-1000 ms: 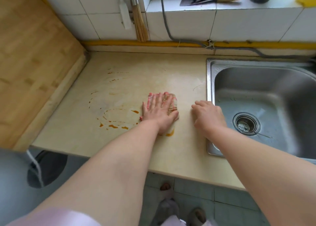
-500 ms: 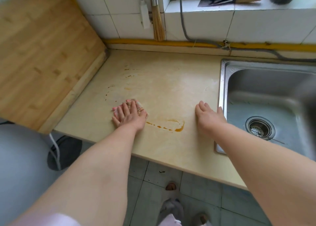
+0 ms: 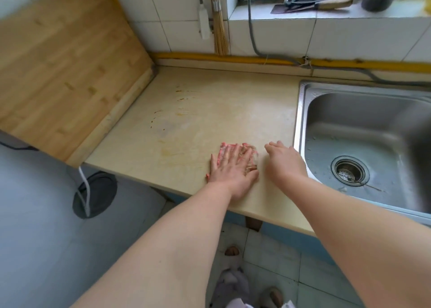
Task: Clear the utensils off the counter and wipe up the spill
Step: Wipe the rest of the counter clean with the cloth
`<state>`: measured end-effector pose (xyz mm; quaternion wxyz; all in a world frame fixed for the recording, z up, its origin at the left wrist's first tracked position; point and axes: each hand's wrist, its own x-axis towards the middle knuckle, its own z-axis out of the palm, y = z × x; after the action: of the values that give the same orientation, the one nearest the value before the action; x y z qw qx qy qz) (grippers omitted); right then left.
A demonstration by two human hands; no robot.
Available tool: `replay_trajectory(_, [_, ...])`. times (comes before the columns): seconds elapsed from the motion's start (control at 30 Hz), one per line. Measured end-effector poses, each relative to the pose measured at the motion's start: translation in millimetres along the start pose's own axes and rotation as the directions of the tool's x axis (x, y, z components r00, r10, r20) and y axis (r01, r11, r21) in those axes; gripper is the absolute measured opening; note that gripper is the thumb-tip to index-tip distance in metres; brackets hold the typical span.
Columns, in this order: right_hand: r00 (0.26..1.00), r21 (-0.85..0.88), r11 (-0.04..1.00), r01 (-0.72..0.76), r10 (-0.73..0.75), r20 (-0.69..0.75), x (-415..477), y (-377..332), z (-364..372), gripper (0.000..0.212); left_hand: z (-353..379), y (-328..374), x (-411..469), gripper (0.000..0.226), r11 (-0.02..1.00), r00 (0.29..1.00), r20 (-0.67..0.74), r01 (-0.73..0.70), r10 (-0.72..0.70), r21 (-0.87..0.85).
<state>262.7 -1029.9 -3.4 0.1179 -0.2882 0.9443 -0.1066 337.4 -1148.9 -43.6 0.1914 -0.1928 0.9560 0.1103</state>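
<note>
Two bare hands work on the beige counter [image 3: 245, 111], on its near part beside the sink [image 3: 300, 130]; no utensil shows on the counter itself, so that half of the task looks done and wiping is the step in hand. The left hand [image 3: 233, 171] lies flat on a pink cloth [image 3: 224, 148], palm down, its fingers [image 3: 235, 153] straight and spread, pressing the cloth to the surface rather than gripping it; only the cloth's far and left edges show past the hand. The right hand [image 3: 285, 162] sits just beside the cloth, between it and the sink rim, fingers loosely bent and pointing toward the cloth, holding nothing; whether it bears on the counter cannot be told. What is left of the spill lies to the left of the cloth and farther back: a pale orange smear [image 3: 168, 152] near the cloth, then small orange specks [image 3: 179, 90] well apart from it; the trail's long axis runs diagonally from the smear toward the back-left corner by the wooden board [image 3: 70, 62]. The left hand is the nearer one to every mark; the coming stroke probably needs to go leftward and away from the body.
</note>
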Motion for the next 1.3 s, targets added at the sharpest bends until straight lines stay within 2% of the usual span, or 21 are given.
replay_trajectory(0.17, [0.993, 0.015, 0.994, 0.111, -0.112, 0.040, -2, -24, 13, 0.053, 0, -62, -11, 0.065, 0.977, 0.976, -0.071, 0.204, -0.208, -0.056])
replay_trajectory(0.33, [0.994, 0.026, 0.995, 0.098, -0.099, 0.052, -5, -15, 14, 0.048, -16, -115, -21, 0.059, 0.940, 0.925, -0.168, 0.334, -0.341, -0.068])
replay_trajectory(0.4, [0.996, 0.037, 0.997, 0.069, -0.071, 0.053, -6, -13, 10, 0.044, -31, -111, -22, 0.049, 0.858, 0.873, -0.228, 0.319, -0.431, -0.403])
replay_trajectory(0.43, [0.997, 0.049, 0.997, 0.063, -0.065, 0.048, -5, -15, 8, 0.043, -41, -106, -22, 0.043, 0.691, 0.848, -0.190, 0.252, -0.495, -0.678])
replay_trajectory(0.47, [0.997, 0.058, 0.997, 0.058, -0.060, 0.043, -4, -18, 7, 0.042, -51, -101, -22, 0.039, 0.394, 0.860, -0.075, 0.152, -0.505, -0.907])
replay_trajectory(0.5, [0.998, 0.058, 0.997, 0.053, -0.055, 0.041, -3, -22, 4, 0.041, -61, -97, -22, 0.036, 0.057, 0.896, 0.044, 0.077, -0.443, -0.995])
replay_trajectory(0.53, [0.998, 0.053, 0.997, 0.051, -0.053, 0.034, -2, -26, 2, 0.040, -64, -96, -21, 0.035, -0.174, 0.925, 0.113, 0.051, -0.363, -0.983])
replay_trajectory(0.57, [0.998, 0.046, 0.997, 0.054, -0.056, 0.026, 0, -29, 1, 0.040, -64, -96, -20, 0.037, -0.216, 0.933, 0.129, 0.057, -0.337, -0.975])
replay_trajectory(0.6, [0.998, 0.043, 0.997, 0.063, -0.063, 0.016, 2, -30, 1, 0.039, -64, -95, -20, 0.042, -0.082, 0.918, 0.111, 0.086, -0.381, -0.993])
replay_trajectory(0.63, [0.998, 0.038, 0.997, 0.068, -0.069, 0.008, 3, -31, 2, 0.040, -59, -97, -18, 0.050, 0.167, 0.872, 0.043, 0.142, -0.488, -0.976])
replay_trajectory(0.67, [0.997, 0.033, 0.997, 0.071, -0.072, 0.003, 6, -30, 3, 0.040, -55, -100, -16, 0.057, 0.420, 0.781, -0.078, 0.247, -0.620, -0.873])
replay_trajectory(0.7, [0.998, 0.028, 0.997, 0.069, -0.069, 0.000, 6, -28, 4, 0.039, -52, -102, -16, 0.060, 0.605, 0.713, -0.240, 0.313, -0.659, -0.732])
replay_trajectory(0.73, [0.998, 0.026, 0.998, 0.057, -0.058, 0.002, 6, -25, 3, 0.039, -47, -103, -16, 0.060, 0.747, 0.730, -0.362, 0.299, -0.580, -0.594])
replay_trajectory(0.77, [0.999, 0.025, 0.999, 0.044, -0.044, 0.004, 6, -22, 3, 0.038, -42, -102, -15, 0.057, 0.863, 0.809, -0.398, 0.243, -0.433, -0.443])
replay_trajectory(0.8, [1.000, 0.020, 0.999, 0.030, -0.030, 0.003, 5, -18, 2, 0.035, -34, -98, -13, 0.055, 0.937, 0.901, -0.334, 0.177, -0.278, -0.302])
replay_trajectory(0.83, [1.000, 0.010, 1.000, 0.011, -0.011, 0.010, 4, -13, 2, 0.032, -24, -93, -11, 0.056, 0.974, 0.957, -0.228, 0.139, -0.178, -0.177])
replay_trajectory(0.87, [1.000, 0.000, 1.000, -0.002, 0.002, 0.015, 3, -10, 1, 0.028, -13, -88, -10, 0.059, 0.984, 0.975, -0.149, 0.150, -0.163, -0.092])
replay_trajectory(0.93, [0.999, -0.014, 0.999, -0.030, 0.030, 0.027, 1, -1, 1, 0.028, 1, -73, -1, 0.062, 0.968, 0.959, -0.133, 0.245, -0.251, -0.063])
replay_trajectory(1.0, [0.998, -0.008, 0.998, -0.057, 0.057, 0.017, 0, 8, 1, 0.029, 2, -48, 7, 0.063, 0.969, 0.957, -0.149, 0.241, -0.247, -0.056])
replay_trajectory(1.2, [0.994, -0.041, 0.994, -0.104, 0.102, -0.045, -3, 21, -3, 0.028, 10, 33, 3, 0.063, 0.986, 0.985, -0.072, -0.154, 0.158, 0.058])
replay_trajectory(1.3, [0.994, -0.029, 0.994, -0.110, 0.109, -0.021, 0, 8, -1, 0.029, 8, 19, -6, 0.061, 0.969, 0.970, -0.043, -0.234, 0.238, 0.081])
